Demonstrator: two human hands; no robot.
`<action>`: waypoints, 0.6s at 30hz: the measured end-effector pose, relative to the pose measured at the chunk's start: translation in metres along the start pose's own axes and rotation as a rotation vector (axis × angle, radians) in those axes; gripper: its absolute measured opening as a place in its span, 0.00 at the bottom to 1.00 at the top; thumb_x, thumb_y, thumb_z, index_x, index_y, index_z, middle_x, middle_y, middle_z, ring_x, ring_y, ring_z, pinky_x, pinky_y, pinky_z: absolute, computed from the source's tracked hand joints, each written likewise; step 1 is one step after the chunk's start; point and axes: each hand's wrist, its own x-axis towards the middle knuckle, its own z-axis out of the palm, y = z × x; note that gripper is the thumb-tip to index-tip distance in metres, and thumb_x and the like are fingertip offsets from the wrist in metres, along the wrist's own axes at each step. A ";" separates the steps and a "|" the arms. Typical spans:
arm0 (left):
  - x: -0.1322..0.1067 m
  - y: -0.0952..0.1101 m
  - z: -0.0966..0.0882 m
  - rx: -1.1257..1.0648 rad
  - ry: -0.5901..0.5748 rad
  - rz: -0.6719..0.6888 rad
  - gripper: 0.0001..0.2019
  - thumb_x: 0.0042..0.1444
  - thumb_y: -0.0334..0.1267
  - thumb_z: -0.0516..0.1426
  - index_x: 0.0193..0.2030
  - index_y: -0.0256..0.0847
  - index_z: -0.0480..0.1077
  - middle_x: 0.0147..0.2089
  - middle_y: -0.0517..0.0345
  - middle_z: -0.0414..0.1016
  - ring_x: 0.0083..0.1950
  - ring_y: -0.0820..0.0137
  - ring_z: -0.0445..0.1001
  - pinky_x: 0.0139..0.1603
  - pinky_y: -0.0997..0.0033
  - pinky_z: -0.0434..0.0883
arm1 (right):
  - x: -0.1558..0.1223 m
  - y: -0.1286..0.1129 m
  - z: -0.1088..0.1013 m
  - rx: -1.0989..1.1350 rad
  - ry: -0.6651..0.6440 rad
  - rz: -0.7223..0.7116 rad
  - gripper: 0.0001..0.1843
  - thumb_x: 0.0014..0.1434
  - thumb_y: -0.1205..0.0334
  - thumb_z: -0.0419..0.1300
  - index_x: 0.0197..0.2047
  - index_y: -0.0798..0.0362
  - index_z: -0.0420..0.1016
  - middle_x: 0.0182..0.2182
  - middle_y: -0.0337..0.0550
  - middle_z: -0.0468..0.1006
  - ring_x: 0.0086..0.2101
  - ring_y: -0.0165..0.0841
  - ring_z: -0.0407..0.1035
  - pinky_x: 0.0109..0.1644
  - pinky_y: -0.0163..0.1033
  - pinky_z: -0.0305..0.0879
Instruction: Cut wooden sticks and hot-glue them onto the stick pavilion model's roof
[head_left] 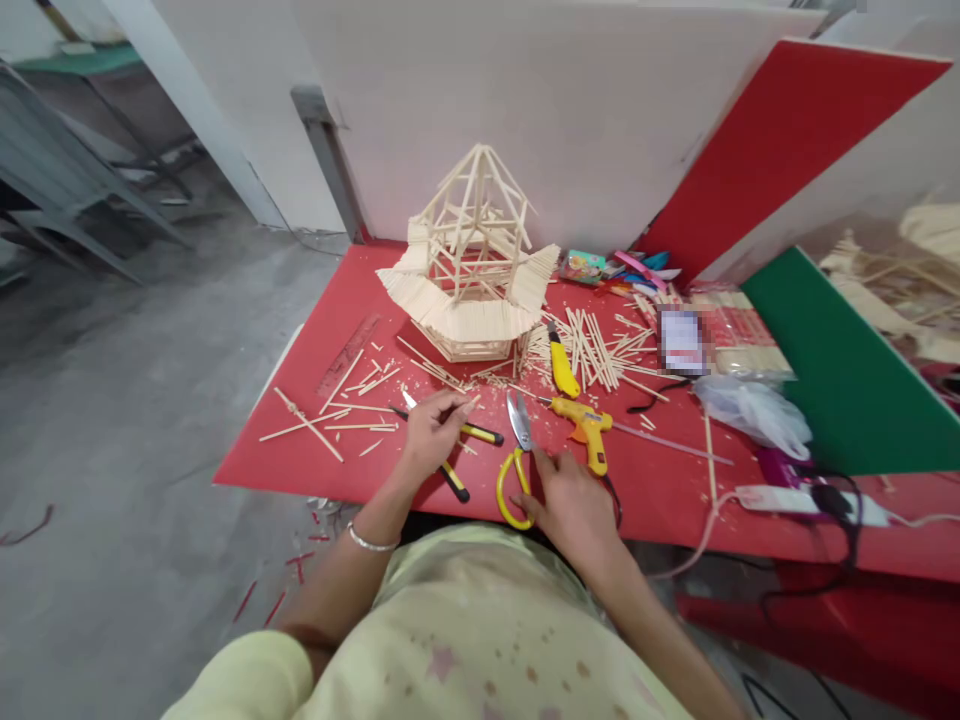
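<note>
My left hand (429, 432) lies on the red table (300, 450), its fingers pinched on a thin wooden stick (466, 402). Just under it lies a tool with black and yellow handles (471, 440). My right hand (571, 503) rests flat near the table's front edge with its fingers stretched out. Its thumb side touches the yellow handle of the scissors (516, 462), and the yellow glue gun (586, 427) lies just beyond the fingertips. Behind both hands stands a small house built of wooden sticks (469, 265).
A yellow utility knife (562, 365) and a heap of loose sticks (596, 345) lie right of the house. A ruler (349, 355) and scattered sticks are at the left. A plastic bag (754, 410), a power strip (795, 500) with cables and a green board (840, 380) fill the right side.
</note>
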 end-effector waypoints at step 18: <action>-0.020 -0.027 -0.070 -0.241 0.233 -0.190 0.14 0.58 0.49 0.61 0.34 0.38 0.75 0.23 0.63 0.65 0.20 0.78 0.62 0.21 0.76 0.61 | 0.087 -0.071 0.006 0.383 -0.172 -0.210 0.36 0.51 0.45 0.63 0.59 0.54 0.70 0.44 0.55 0.77 0.43 0.46 0.71 0.48 0.48 0.66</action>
